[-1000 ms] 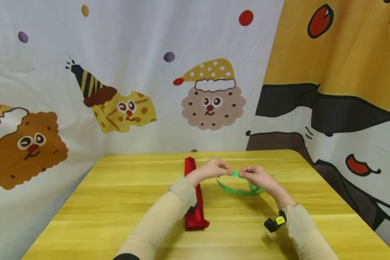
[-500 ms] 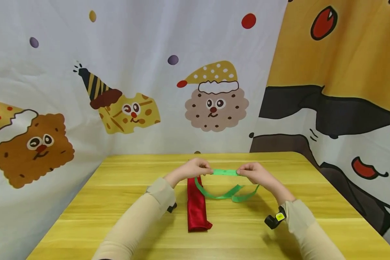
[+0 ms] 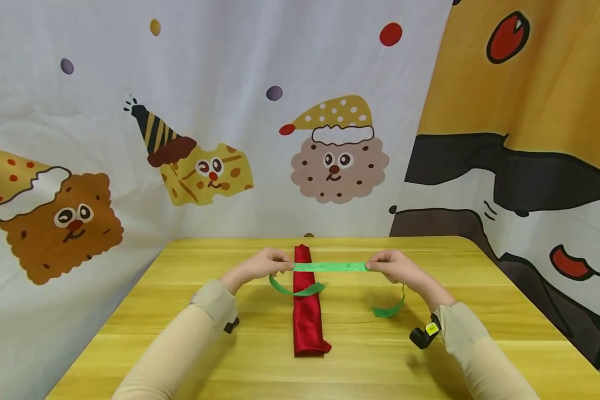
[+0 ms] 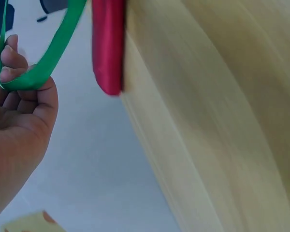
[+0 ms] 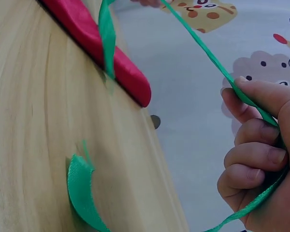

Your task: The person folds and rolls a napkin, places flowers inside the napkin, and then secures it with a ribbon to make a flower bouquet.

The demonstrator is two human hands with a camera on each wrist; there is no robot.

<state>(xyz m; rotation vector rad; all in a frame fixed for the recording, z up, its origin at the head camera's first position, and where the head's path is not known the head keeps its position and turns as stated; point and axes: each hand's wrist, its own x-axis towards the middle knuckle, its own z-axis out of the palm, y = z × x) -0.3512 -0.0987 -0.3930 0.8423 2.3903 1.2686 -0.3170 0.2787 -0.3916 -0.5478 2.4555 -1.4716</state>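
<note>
A green ribbon (image 3: 330, 267) is stretched level between my two hands, above the table. My left hand (image 3: 263, 263) pinches it on the left, and a loose tail curves down from there across the red cloth. On the other side my right hand (image 3: 396, 266) pinches the ribbon between thumb and forefinger; its other fingers curl in, as the right wrist view shows. A second loose end (image 5: 82, 191) hangs below that hand, its tip frayed. Beneath the taut stretch lies a long, narrow bundle of shiny red cloth (image 3: 308, 322), pointing away from me.
The wooden table (image 3: 220, 355) has its far edge close to a hanging curtain (image 3: 220, 66) printed with cartoon figures. A black wrist camera (image 3: 424, 333) is strapped to the right wrist.
My left hand has moved left past the red cloth, drawing the ribbon from a short piece to a long, straight stretch. The right hand has stayed nearly in place.
</note>
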